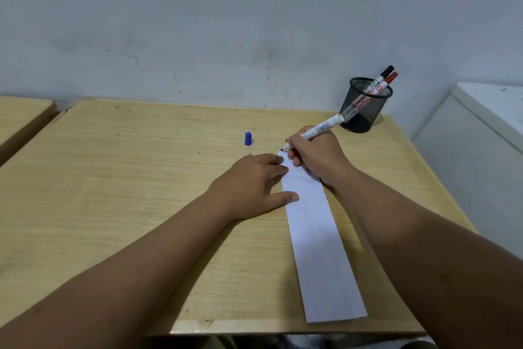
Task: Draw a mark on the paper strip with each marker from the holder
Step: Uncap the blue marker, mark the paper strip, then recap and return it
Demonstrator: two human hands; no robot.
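Observation:
A long white paper strip (pixel 318 238) lies on the wooden desk, running from the near edge toward the middle. My right hand (pixel 317 157) grips an uncapped white marker (pixel 321 129), its dark tip just above the strip's far end. My left hand (pixel 254 181) lies flat with fingers spread, pressing the strip's left edge near its far end. A blue cap (pixel 248 139) stands on the desk beyond my left hand. The black mesh holder (pixel 365 106) at the back right holds a black-capped marker (pixel 382 77) and a red-capped marker (pixel 387 82).
The wooden desk (pixel 127 193) meets a grey scuffed wall at the back. A second desk (pixel 19 113) adjoins at the far left. A white cabinet (pixel 481 144) stands to the right of the desk.

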